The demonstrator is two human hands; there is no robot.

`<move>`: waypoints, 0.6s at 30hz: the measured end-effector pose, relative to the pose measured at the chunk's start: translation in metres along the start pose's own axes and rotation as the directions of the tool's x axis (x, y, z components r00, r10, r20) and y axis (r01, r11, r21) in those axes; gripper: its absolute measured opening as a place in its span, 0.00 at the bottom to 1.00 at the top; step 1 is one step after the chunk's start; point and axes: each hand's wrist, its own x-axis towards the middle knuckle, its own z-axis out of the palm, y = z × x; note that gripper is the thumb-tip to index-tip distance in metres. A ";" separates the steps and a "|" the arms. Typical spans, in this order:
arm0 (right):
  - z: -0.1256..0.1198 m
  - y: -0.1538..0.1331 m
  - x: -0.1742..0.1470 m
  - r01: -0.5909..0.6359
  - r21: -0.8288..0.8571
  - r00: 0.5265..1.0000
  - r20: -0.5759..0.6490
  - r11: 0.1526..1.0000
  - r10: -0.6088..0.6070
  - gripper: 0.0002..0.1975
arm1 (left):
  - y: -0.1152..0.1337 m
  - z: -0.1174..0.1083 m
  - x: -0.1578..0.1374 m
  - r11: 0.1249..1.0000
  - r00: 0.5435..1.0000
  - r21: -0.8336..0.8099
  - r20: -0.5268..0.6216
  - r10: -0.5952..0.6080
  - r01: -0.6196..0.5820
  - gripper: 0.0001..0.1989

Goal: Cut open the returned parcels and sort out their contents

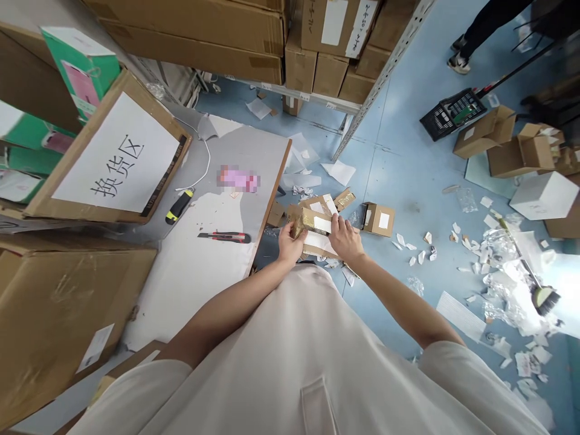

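Glossy brown, a small oblong box [310,218] with a white label [322,225] is gripped between left hand [291,243] and right hand [347,240], above smooth blue floor [408,181] littered with torn paper [421,257].

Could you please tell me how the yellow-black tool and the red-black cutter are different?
The yellow-black tool looks stubbier; the red-black cutter looks longer and slimmer. The tool lies slanted in the picture, while the cutter lies almost level across it. Both rest on the table, and both have black parts.
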 end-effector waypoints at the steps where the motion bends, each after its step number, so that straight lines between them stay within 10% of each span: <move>1: 0.001 0.003 0.002 0.042 -0.009 0.999 0.030 0.999 -0.042 0.26 | -0.002 0.001 0.000 1.000 1.000 0.006 0.004 0.007 -0.007 0.23; 11: -0.032 0.053 0.004 0.305 0.163 0.874 0.342 0.938 -0.344 0.31 | -0.010 -0.017 0.013 1.000 0.994 0.008 0.107 0.004 -0.005 0.21; 18: -0.050 0.022 0.002 0.134 -0.023 0.967 0.222 0.991 -0.126 0.15 | -0.005 0.002 0.011 0.998 0.998 -0.009 0.016 -0.065 0.065 0.37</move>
